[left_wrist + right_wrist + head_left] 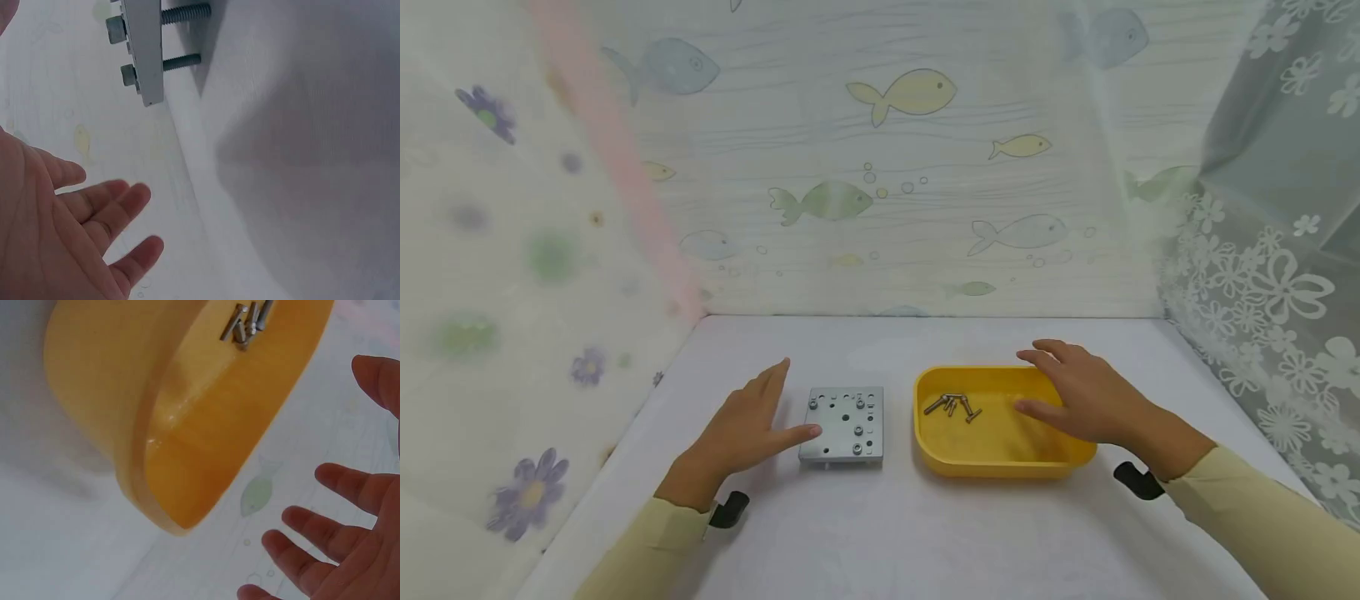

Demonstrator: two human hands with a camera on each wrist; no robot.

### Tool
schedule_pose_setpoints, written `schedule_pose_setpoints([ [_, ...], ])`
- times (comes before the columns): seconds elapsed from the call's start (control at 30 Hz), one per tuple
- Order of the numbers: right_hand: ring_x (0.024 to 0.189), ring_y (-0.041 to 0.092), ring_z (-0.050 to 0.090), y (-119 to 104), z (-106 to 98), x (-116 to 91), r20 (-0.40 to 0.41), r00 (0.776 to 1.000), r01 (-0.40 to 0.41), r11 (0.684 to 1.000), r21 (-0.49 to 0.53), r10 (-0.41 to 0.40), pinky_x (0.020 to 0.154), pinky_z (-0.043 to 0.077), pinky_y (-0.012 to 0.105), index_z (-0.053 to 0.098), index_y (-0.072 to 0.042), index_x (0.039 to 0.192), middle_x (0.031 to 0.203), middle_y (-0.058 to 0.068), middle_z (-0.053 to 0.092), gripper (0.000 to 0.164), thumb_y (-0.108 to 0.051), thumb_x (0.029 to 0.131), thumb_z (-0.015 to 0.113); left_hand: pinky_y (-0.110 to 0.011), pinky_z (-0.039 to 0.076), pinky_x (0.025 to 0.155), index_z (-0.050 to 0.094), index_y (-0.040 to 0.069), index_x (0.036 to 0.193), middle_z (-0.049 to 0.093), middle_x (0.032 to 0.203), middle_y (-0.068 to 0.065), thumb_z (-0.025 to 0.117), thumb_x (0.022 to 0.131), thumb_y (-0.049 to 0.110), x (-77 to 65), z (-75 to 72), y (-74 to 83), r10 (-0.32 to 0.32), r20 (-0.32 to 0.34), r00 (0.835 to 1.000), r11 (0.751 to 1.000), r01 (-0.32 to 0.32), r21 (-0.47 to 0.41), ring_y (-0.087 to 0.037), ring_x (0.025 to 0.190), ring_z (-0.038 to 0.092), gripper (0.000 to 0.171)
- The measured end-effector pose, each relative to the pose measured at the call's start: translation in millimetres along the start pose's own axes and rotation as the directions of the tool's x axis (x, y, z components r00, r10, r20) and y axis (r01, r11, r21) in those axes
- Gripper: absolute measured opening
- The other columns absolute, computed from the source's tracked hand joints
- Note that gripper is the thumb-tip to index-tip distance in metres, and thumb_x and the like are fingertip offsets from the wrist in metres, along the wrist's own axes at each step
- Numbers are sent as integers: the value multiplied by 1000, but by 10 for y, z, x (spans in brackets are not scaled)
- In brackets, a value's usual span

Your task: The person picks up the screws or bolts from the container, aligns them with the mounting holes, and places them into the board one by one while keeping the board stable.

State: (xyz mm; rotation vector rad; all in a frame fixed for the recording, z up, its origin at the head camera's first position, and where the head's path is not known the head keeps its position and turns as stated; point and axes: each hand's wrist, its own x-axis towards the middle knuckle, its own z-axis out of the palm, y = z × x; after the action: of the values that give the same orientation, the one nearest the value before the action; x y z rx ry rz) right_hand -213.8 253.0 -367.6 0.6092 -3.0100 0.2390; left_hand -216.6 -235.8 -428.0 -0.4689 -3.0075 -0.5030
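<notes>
A square grey metal plate with rows of holes sits on the white table, and several socket-head bolts stand in it. In the left wrist view, threaded bolt shanks stick out below the plate's underside. My left hand hovers at the plate's left side, fingers extended, the thumb near its edge; it holds nothing. A yellow tray to the right contains several loose bolts. Above the tray's right end is my right hand, fingers spread and holding nothing.
The white tabletop extends in front of the plate and tray. A fish-patterned curtain hangs along the back edge. Flowered sheets close off the left side, and a lace-patterned one the right.
</notes>
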Motion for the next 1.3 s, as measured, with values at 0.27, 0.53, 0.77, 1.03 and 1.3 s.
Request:
schedule_pose_setpoints([
  [0.27, 123, 31, 55, -61, 35, 149, 35, 999, 13, 987, 160, -19, 106, 49, 59, 63, -16, 138, 135, 8, 61, 60, -56, 94, 71, -63, 30, 122, 10, 22, 168, 32, 169, -5, 65, 75, 87, 20, 108, 68, -27, 17, 999, 980, 30, -198, -34, 155, 30, 127],
  [0.53, 113, 24, 62, -79, 123, 316, 99, 992, 48, 960, 274, -78, 100, 55, 48, 68, -14, 130, 122, 2, 69, 47, -44, 95, 75, -64, 24, 124, 11, 23, 168, 29, 170, -6, 88, 70, 65, 64, 168, 112, -9, 43, 999, 913, 26, -408, -32, 158, 24, 131],
  [0.77, 96, 16, 62, -79, 166, 451, 164, 982, 29, 934, 357, -93, 88, 56, 33, 73, -16, 122, 104, -7, 70, 30, -29, 95, 76, -63, 20, 125, 7, 25, 168, 26, 171, -9, 100, 56, 52, 74, 299, 11, 15, 79, 997, 863, 27, -505, -33, 159, 22, 148],
  [1.03, 85, 14, 62, -91, 222, 588, 225, 961, 53, 904, 423, -162, 78, 57, 26, 77, -14, 116, 98, -7, 72, 21, -21, 97, 74, -63, 11, 127, 2, 26, 168, 25, 172, 2, 102, 56, 47, 36, 400, -165, 51, 128, 991, 821, 32, -571, -26, 161, 18, 151],
  [1.3, 80, 14, 60, -107, 291, 738, 238, 952, 80, 908, 412, -192, 72, 55, 28, 78, -18, 116, 89, -6, 71, 20, -20, 97, 74, -64, 3, 127, 0, 31, 167, 24, 172, 8, 103, 58, 38, 69, 405, -217, 121, 150, 981, 775, 1, -631, -21, 161, 18, 150],
])
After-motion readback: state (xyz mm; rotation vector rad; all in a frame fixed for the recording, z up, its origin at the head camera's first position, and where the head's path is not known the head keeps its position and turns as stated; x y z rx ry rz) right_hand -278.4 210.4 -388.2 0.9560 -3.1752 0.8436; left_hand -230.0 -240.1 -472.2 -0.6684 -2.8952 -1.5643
